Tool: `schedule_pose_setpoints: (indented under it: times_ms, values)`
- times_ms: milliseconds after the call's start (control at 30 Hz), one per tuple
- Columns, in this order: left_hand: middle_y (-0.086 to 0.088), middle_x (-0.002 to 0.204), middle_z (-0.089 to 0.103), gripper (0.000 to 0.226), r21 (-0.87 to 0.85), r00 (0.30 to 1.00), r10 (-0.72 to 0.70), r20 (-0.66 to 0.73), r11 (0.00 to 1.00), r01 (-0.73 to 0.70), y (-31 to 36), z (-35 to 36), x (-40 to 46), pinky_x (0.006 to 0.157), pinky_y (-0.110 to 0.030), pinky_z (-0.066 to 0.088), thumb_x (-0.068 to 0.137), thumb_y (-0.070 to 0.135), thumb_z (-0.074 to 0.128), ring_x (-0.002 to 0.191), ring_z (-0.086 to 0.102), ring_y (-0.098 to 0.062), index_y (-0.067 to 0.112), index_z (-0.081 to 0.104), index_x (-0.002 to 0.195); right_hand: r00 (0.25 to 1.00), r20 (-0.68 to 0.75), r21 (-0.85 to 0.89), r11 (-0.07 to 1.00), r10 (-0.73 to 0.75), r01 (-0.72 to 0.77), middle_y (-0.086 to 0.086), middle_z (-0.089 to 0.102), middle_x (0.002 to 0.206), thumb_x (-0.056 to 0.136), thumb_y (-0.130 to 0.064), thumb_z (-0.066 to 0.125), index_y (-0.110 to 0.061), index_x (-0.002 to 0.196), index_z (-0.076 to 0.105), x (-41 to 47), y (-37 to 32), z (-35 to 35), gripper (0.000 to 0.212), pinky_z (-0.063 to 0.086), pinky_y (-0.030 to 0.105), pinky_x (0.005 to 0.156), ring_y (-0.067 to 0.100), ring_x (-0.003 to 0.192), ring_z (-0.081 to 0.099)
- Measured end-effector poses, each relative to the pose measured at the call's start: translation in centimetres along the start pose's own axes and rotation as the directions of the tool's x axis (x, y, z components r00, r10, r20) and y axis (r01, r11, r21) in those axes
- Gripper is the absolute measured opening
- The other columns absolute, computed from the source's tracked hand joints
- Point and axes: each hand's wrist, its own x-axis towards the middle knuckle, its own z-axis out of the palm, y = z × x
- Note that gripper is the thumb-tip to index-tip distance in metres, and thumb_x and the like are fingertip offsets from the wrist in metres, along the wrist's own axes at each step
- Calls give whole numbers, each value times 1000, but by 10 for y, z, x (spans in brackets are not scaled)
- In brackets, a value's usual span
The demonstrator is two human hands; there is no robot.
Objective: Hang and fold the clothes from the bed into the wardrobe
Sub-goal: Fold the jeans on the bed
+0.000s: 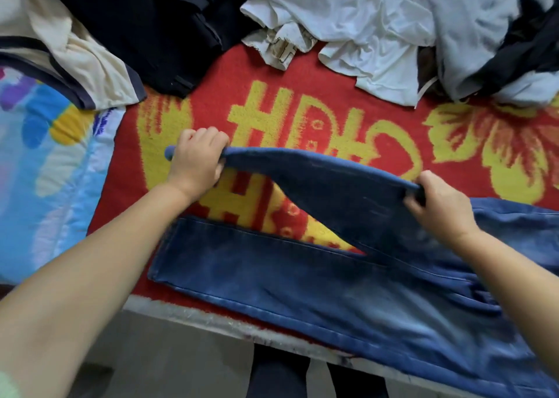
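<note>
The faded blue denim jeans (302, 282) lie lengthwise across the red-and-yellow bed blanket (272, 65). The left hand (196, 158) grips the far leg's hem and the right hand (438, 207) pinches mid-leg, raising it directly above the near leg.

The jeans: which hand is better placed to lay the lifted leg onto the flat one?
Probably the left hand: it grips the leg's free hem end. The right hand holds the jeans mid-leg.

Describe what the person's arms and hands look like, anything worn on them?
Both forearms are bare up to the frame edge, with no sleeves showing. The left hand and right hand wear no gloves, rings, watch or bracelets that can be seen.
</note>
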Motion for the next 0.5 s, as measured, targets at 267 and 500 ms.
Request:
schedule_pose_setpoints:
  times_ms: [267, 500]
  values:
    - [-4, 66, 47, 14, 78, 940, 43, 339, 994, -73, 30, 13, -184, 60, -36, 26, 63, 13, 41, 59, 52, -28, 18, 43, 76, 732, 450, 7, 821, -512, 571, -12, 52, 56, 61, -39, 42, -26, 72, 35, -118, 0, 40, 18, 24, 20, 36, 10, 49, 56]
    - [-9, 64, 49, 17, 185, 848, -246, 470, 966, 178, 38, 26, -230, 58, -37, 37, 62, -5, 51, 59, 56, -30, 11, 53, 68, 606, 592, 103, 796, -531, 597, -10, 54, 59, 59, -27, 63, -25, 67, 45, -162, -23, 95, 20, 18, 23, 44, 15, 51, 56]
